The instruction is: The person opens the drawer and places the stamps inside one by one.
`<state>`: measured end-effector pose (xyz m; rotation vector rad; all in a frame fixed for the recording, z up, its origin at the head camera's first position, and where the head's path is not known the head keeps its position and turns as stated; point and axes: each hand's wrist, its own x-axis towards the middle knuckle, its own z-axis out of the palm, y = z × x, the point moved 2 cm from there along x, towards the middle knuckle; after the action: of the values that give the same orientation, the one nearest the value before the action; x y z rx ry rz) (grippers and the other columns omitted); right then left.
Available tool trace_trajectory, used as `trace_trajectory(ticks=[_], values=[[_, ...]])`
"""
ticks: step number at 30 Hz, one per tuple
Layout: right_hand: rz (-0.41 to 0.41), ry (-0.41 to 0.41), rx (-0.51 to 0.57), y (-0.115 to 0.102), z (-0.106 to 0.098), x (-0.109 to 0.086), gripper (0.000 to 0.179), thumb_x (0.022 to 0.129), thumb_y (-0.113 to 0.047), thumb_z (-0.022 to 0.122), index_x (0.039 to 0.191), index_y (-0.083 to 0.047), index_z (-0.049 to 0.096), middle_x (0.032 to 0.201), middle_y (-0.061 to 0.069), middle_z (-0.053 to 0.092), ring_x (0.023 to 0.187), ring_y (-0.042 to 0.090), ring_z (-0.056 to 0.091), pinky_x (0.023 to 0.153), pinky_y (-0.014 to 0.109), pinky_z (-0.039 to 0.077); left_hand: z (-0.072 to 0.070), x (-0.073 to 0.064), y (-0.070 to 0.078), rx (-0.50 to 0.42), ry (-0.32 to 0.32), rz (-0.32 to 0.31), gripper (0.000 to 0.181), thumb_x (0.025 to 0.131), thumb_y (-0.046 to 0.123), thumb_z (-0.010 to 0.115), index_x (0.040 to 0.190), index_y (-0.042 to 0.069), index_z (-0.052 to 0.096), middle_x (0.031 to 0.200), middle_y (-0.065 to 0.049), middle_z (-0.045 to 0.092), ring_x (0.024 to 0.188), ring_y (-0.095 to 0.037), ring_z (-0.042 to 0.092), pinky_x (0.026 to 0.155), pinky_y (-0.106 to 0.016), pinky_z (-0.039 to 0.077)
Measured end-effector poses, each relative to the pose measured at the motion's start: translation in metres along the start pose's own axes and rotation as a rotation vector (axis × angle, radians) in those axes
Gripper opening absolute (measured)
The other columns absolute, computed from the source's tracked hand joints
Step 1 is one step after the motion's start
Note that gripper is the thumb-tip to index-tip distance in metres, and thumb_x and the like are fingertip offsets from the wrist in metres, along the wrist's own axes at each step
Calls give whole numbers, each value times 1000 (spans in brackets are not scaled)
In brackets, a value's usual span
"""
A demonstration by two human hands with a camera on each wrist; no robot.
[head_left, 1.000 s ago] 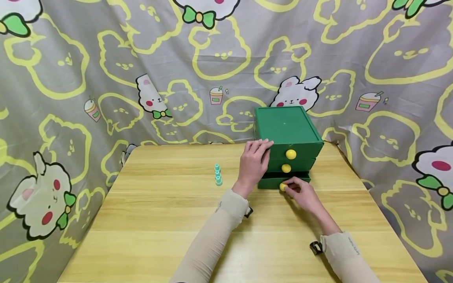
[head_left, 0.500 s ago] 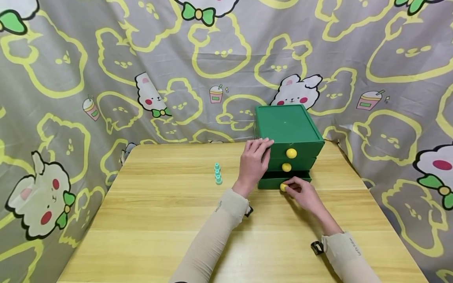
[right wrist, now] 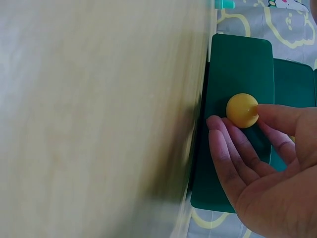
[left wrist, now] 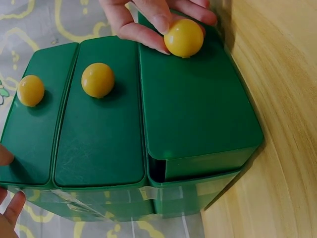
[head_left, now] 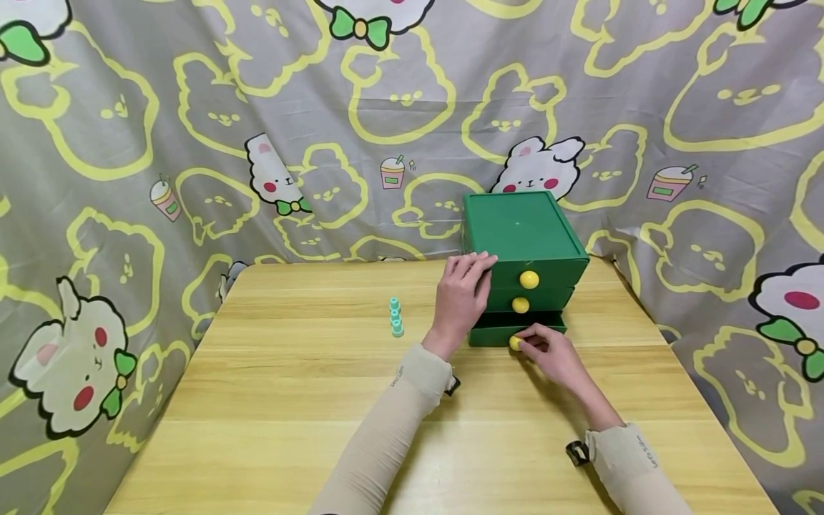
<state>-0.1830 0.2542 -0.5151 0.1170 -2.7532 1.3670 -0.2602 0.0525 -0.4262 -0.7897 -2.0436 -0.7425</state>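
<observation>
Three yellow knobs (head_left: 529, 280) down the front of a green cabinet (head_left: 521, 227), with the lowest knob (left wrist: 184, 38) pinched between thumb and fingers (right wrist: 278, 115) of the right hand (head_left: 552, 355), touching the fingertips, up and left of the palm. Lowest drawer (left wrist: 203, 106) partly out, long axis running left to right. Right hand nearer, low at the drawer front; left hand (head_left: 458, 302) higher, loosely extended, touching the cabinet's upper left front corner, pinching nothing. Well left on the desk (head_left: 290, 400), a turquoise toy (head_left: 396, 329).
</observation>
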Motion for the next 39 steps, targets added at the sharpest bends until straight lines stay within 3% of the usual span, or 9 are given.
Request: trace_trajectory(ticks=[16,39], values=[[38,-10,27,1,2,-1,15,102,-11,67,114,-5,72,105,14,75,89,29,74,71,21,57,1,-3,0,3,-9,-12,27,101,15,68,127,16,73,129,-3,70,118,-22,61,105,-30,51],[14,6,33,5,2,-2,15,101,-10,67,115,-5,72,105,14,75,88,29,74,71,22,57,0,-1,3,17,-14,-14,27,100,15,68,127,16,73,129,-4,70,117,-22,61,103,-31,51]])
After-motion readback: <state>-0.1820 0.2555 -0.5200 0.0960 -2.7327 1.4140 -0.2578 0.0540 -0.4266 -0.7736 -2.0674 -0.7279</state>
